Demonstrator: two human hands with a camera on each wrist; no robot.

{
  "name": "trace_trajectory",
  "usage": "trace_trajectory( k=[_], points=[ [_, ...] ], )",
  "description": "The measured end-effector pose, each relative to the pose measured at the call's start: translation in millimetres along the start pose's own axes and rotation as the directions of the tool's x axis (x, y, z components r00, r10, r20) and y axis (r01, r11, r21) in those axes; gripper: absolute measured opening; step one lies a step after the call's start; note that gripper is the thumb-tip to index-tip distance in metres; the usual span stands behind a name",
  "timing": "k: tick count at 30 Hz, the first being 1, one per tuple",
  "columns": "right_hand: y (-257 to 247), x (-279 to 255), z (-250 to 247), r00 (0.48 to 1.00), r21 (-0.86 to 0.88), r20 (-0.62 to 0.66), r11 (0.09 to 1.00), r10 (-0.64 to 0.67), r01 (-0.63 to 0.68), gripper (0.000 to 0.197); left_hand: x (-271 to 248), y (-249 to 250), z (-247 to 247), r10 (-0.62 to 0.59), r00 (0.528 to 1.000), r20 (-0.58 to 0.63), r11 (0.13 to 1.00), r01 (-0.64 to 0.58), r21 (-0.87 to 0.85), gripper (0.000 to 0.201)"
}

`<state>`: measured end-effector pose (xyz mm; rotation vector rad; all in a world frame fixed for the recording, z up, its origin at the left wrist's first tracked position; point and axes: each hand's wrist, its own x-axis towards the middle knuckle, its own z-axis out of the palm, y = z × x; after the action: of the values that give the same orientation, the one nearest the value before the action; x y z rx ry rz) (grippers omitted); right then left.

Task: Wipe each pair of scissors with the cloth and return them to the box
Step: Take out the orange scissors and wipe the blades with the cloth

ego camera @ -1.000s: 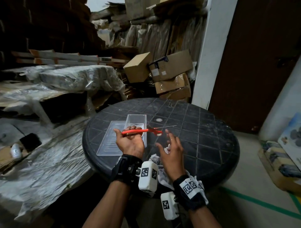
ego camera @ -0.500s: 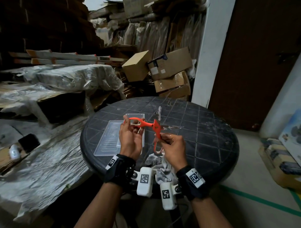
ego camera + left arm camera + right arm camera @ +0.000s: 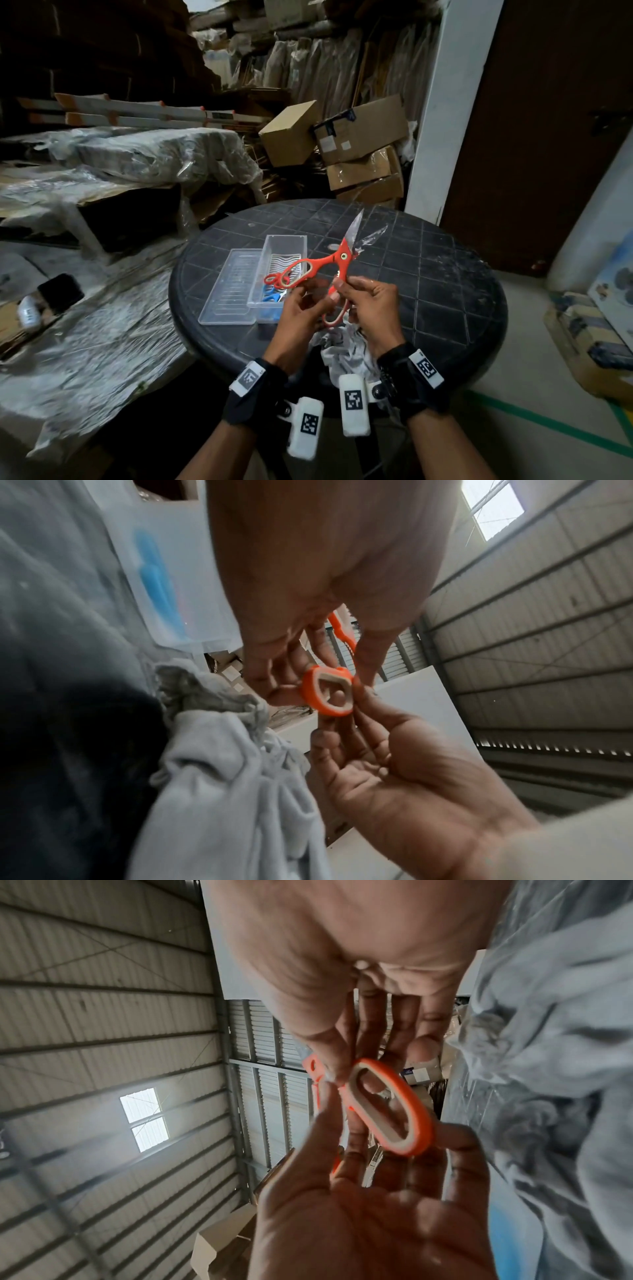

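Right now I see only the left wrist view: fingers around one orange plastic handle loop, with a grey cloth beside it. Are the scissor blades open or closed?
Observer: Open. In the head view the orange-handled scissors are spread wide, and the metal blades point away from the person.
Operator: Where is the second handle?
Observer: It reaches leftward, above the clear plastic box on the round black table.
Operator: Is the box open?
Observer: Yes. Its clear lid lies beside it, on its left.

Head view: looking down and forward over the round black table [image 3: 445, 308]. Wrist views: very close, aimed upward from beneath that table's level toward the corrugated roof. Shared by all three: orange scissors [image 3: 337, 262] [image 3: 329, 693] [image 3: 390, 1107].
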<state>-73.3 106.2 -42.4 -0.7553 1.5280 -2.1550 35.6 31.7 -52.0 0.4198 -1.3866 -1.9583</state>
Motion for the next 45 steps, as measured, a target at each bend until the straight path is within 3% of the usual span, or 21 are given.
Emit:
trace_trajectory(
  k=[3,9,15,17,20,25,29,30,32,34,35,37,40,43,45],
  points=[
    [4.3,1.3,-3.1,1.0,-0.018,-0.01,0.999,0.028,-0.029,0.01,1.5,-0.4,-1.7,0.026,0.999,-0.039,0.998,-0.029,-0.06,0.027],
    [7.5,-4.1,-6.3,0.99,0.014,-0.036,0.99,0.14,-0.139,0.013,7.7,1.0,-3.9,0.042,0.981,-0.188,0.966,-0.087,-0.243,0.019],
    [4.5,-12.2,-5.7,0.975,0.026,0.035,0.975,0.218,-0.219,0.019,23.1,14.7,-2.5,0.132,0.944,-0.304,0.956,-0.202,-0.211,0.019],
    [2.8,-14.6,-7.0,0.975,-0.017,0.059,0.977,0.213,-0.212,0.018,28.4,22.0,-0.8,0.073,0.934,-0.35,0.944,-0.178,-0.279,0.017],
    [1.2,-17.5,-7.2,0.977,-0.059,0.063,0.977,0.206,-0.203,0.014,32.6,29.9,1.5,0.035,0.915,-0.401,0.926,-0.18,-0.331,0.033],
    [1.1,-21.1,-8.5,0.977,-0.083,0.08,0.978,0.197,-0.19,0.011,35.3,25.8,-11.5,0.088,0.863,-0.498,0.983,-0.155,-0.095,0.06],
    [0.7,-21.5,-9.6,0.98,-0.086,0.091,0.982,0.176,-0.168,0.007,33.3,24.9,-22.0,0.306,0.794,-0.526,0.952,-0.268,0.15,0.044],
    [1.1,-21.4,-9.5,0.982,-0.088,0.094,0.984,0.164,-0.156,0.006,33.1,25.5,-25.3,0.312,0.797,-0.518,0.948,-0.296,0.114,0.039],
    [1.6,-21.4,-8.1,0.984,-0.094,0.097,0.986,0.15,-0.141,0.006,34.8,28.9,-31.4,0.214,0.866,-0.453,0.938,-0.311,-0.151,0.036],
    [1.7,-22.2,-6.7,0.983,-0.088,0.099,0.985,0.157,-0.149,0.007,35.7,31.0,-36.5,0.098,0.93,-0.353,0.788,-0.289,-0.544,0.04],
    [1.8,-23.1,-5.5,0.981,-0.083,0.102,0.984,0.164,-0.156,0.008,35.5,31.7,-35.5,0.055,0.94,-0.337,0.704,-0.276,-0.655,0.044],
    [0.5,-26.2,-1.7,0.978,-0.086,0.11,0.982,0.176,-0.167,0.009,34.4,32.9,-28.7,0.042,0.95,-0.31,0.618,-0.268,-0.739,0.045],
    [-1.5,-30.6,3.7,0.974,-0.069,0.121,0.98,0.194,-0.186,0.01,32.1,36.4,-18.9,0.107,0.952,-0.286,0.591,-0.292,-0.752,0.039],
    [0.9,-32.7,7.9,0.965,-0.032,0.126,0.973,0.229,-0.227,0.012,37.5,36.4,-20.0,0.047,0.944,-0.327,0.533,-0.301,-0.791,0.046],
    [2.9,-32.4,8.8,0.975,-0.058,0.118,0.982,0.188,-0.182,0.012,43.0,34.2,-25.1,0.015,0.935,-0.353,0.487,-0.315,-0.814,0.046]
  ],
)
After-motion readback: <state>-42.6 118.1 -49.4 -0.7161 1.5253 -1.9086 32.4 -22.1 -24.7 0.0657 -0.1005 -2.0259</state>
